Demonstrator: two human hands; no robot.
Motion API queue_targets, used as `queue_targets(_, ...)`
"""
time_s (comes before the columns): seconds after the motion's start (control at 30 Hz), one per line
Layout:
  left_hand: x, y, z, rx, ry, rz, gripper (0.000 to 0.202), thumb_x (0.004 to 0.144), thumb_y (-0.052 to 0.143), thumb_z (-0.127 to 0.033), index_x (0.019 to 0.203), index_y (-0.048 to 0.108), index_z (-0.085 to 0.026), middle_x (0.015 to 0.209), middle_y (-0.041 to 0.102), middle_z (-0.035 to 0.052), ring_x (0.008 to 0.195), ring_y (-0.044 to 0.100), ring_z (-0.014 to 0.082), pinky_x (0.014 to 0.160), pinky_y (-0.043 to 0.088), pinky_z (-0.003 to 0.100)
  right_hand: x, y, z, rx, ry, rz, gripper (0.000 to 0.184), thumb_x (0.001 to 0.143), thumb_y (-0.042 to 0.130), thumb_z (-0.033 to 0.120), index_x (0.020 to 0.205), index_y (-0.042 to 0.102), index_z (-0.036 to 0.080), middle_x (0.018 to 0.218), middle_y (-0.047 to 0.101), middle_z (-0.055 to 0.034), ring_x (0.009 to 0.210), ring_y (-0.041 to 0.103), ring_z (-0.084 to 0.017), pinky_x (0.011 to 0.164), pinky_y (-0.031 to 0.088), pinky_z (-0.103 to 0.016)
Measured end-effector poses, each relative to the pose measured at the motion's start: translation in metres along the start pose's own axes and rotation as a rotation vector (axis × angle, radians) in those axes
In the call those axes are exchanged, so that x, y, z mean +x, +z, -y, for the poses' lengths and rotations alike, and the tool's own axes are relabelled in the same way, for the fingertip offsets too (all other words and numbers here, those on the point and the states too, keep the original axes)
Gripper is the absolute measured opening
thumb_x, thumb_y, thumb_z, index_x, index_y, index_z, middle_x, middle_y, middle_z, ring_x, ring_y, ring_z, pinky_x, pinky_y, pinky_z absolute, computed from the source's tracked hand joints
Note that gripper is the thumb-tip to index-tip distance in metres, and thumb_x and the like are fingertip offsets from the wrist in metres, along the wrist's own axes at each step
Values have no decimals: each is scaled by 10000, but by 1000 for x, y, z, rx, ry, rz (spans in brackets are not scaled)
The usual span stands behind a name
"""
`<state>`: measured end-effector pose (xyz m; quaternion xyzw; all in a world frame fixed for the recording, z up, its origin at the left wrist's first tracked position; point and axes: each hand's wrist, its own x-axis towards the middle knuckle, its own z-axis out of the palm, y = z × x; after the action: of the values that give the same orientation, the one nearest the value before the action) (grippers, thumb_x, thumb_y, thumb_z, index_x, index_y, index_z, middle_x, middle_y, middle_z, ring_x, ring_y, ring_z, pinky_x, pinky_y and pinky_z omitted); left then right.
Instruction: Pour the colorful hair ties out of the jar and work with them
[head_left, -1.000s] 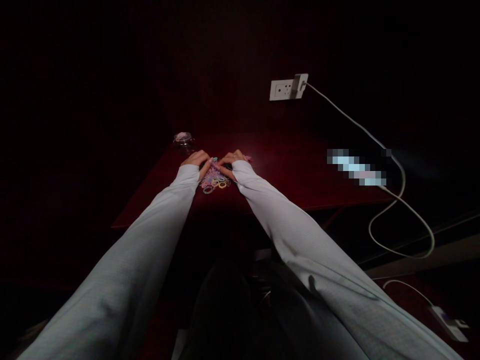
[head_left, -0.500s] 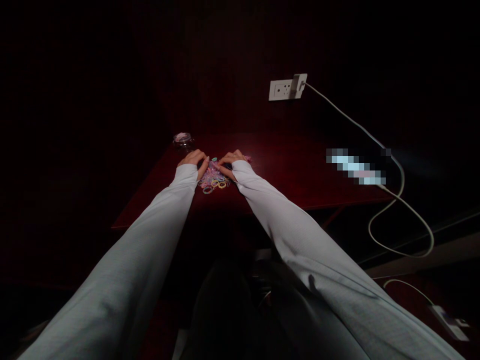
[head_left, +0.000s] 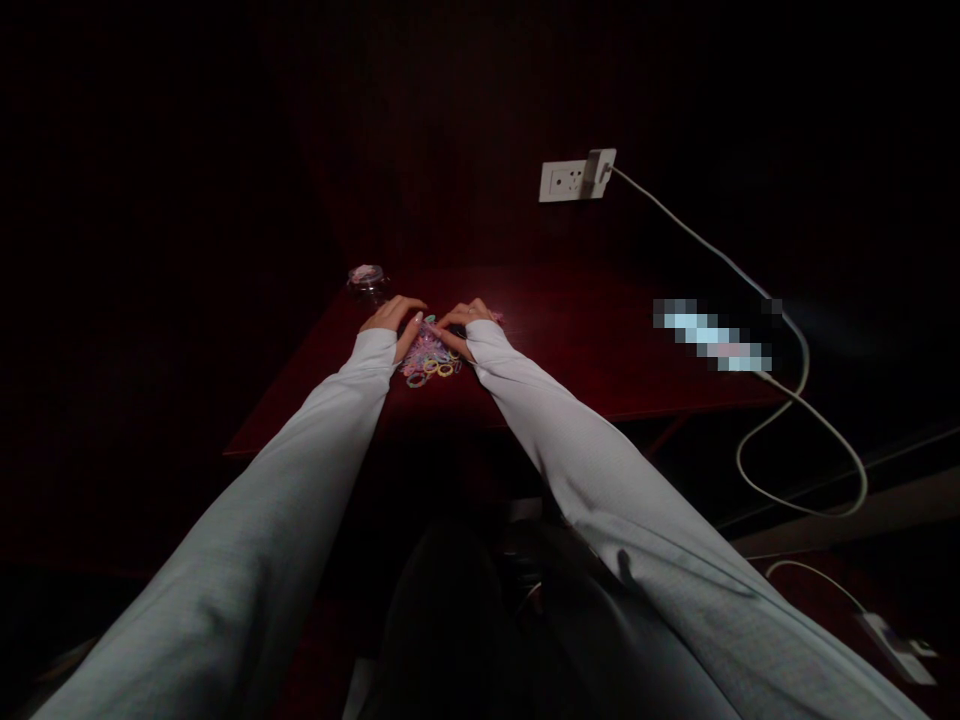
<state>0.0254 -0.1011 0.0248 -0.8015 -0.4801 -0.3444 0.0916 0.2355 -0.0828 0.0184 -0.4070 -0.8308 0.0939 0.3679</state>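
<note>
A heap of small coloured elastic rings (head_left: 429,362) lies on the dark red table (head_left: 570,350). My left hand (head_left: 394,318) rests at the heap's left edge, fingers curled inward over the rings. My right hand (head_left: 465,322) sits at the heap's right edge, fingers bent and pinched toward the left hand. The fingertips of both hands nearly meet over the top of the heap; what they pinch is too small to name. Both arms wear pale long sleeves.
A small clear jar (head_left: 367,280) with pinkish contents stands just behind my left hand. A white wall socket (head_left: 564,181) holds a charger (head_left: 600,168) whose white cable (head_left: 795,400) loops off the table's right end. Another plug unit (head_left: 896,645) lies at lower right.
My left hand's fingers have shifted slightly right, closer to my right hand over the heap. The arms and other things have stayed put.
</note>
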Motion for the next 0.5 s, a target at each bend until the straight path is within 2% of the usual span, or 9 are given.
queue_targets(0.07, -1, -3, -9, 26, 41, 6, 426, 1071, 401, -394, 1366, 671, -247, 1378, 682, 98, 1194, 605, 277, 1033, 485, 397, -1, -1, 1, 8, -18, 9, 324, 1010, 636, 537, 1036, 836, 283, 1087, 757, -60, 1104, 537, -266, 997, 401, -426)
queue_targets(0.13, -3, -6, -17, 60, 85, 37, 426, 1078, 414, -394, 1377, 686, -259, 1430, 675, 87, 1137, 589, 280, 1019, 479, 417, -2, -3, 2, 9, -25, 18, 346, 1009, 632, 556, 1033, 839, 280, 1102, 756, -65, 1098, 529, -267, 1005, 396, -424)
queue_targets(0.23, -4, -9, -23, 86, 92, 71, 409, 1101, 393, -390, 1282, 736, -259, 1332, 721, 82, 1076, 573, 281, 962, 482, 414, -2, -4, 3, 3, -19, 23, 361, 1015, 624, 557, 1040, 843, 271, 1103, 758, -68, 1096, 521, -265, 1008, 391, -412)
queue_targets(0.37, -2, -8, -19, 81, 72, 91, 421, 1115, 376, -410, 1110, 754, -225, 1130, 737, 104, 1051, 580, 290, 940, 483, 414, 0, -3, 3, 6, -11, 15, 391, 1016, 614, 583, 1043, 840, 266, 1073, 759, -68, 1083, 519, -259, 1007, 394, -410)
queue_targets(0.5, -2, -7, -18, 108, 81, 89, 477, 1123, 313, -421, 1088, 743, -216, 1107, 730, 110, 1048, 581, 290, 950, 496, 416, 1, -1, 3, 17, -14, 6, 416, 1013, 608, 609, 1054, 835, 262, 1073, 754, -64, 1069, 516, -251, 1004, 394, -392)
